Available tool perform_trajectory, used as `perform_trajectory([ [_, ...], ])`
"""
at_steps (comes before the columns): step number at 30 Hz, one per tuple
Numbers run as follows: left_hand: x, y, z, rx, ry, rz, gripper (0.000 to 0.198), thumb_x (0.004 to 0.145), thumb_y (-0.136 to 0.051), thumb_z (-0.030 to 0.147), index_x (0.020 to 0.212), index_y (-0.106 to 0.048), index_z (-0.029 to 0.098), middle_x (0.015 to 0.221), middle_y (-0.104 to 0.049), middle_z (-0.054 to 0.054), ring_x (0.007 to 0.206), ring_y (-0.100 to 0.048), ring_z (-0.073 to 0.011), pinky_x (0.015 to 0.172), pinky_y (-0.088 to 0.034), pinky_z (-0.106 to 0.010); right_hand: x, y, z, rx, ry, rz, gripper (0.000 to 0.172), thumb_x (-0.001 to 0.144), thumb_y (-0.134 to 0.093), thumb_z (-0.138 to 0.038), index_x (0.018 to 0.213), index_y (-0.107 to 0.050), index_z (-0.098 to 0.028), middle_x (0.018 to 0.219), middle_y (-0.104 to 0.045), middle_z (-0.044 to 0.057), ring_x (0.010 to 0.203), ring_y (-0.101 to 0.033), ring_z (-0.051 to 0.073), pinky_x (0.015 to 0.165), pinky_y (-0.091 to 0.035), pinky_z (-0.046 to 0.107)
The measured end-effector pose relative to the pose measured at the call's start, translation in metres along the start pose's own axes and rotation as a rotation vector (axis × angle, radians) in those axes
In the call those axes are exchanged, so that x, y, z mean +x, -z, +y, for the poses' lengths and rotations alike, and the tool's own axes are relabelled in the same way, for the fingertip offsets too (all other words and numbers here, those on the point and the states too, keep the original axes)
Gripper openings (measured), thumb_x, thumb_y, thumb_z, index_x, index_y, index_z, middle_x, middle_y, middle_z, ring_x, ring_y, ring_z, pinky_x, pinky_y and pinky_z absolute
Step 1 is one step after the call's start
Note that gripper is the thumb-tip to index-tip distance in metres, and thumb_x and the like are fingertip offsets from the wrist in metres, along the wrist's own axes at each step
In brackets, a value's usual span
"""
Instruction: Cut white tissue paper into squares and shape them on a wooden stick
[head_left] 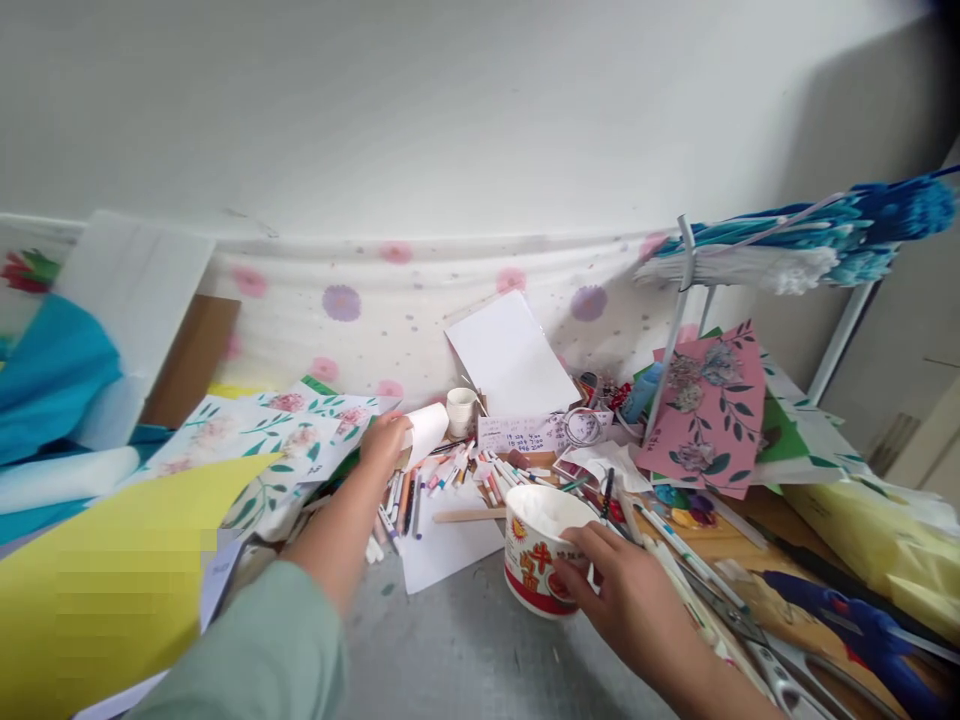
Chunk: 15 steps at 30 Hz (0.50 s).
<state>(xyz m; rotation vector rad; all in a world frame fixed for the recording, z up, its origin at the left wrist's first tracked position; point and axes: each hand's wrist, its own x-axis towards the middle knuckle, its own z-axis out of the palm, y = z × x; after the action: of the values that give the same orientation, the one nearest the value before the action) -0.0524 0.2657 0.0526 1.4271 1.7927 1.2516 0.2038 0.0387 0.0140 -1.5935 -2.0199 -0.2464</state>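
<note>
My left hand [385,442] reaches to the back of the table and is closed round a white paper cup [427,432], which is tipped on its side over a spread of loose markers [457,467]. My right hand [611,575] grips the rim and side of a white and red paper noodle bowl [538,550], which is upright near the front. Something white lies inside the bowl. Behind the bowl, a flat wooden stick [470,516] rests on a sheet of white paper [442,548].
A small white cup [461,411] stands at the back. On the right are scissors [739,620], a blue glue gun [832,610], a pink flowered sheet [709,410] and a rack with pipe cleaners [795,250]. Yellow paper [127,570] and flowered sheets [292,440] cover the left.
</note>
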Motion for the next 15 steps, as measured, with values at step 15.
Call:
perform_trajectory([
  [15, -0.117, 0.053, -0.028, -0.968, 0.214, -0.181, 0.029, 0.082, -0.043, 0.027, 0.102, -0.063, 0.021, 0.083, -0.069, -0.006, 0.082, -0.066, -0.0237, 0.064, -0.057, -0.037, 0.0, -0.02, 0.0, -0.235, 0.067, 0.044, 0.012, 0.088, -0.053, -0.025, 0.086, -0.063, -0.02, 0.078, -0.067, 0.004, 0.068, -0.066, 0.021, 0.054, -0.043, 0.026],
])
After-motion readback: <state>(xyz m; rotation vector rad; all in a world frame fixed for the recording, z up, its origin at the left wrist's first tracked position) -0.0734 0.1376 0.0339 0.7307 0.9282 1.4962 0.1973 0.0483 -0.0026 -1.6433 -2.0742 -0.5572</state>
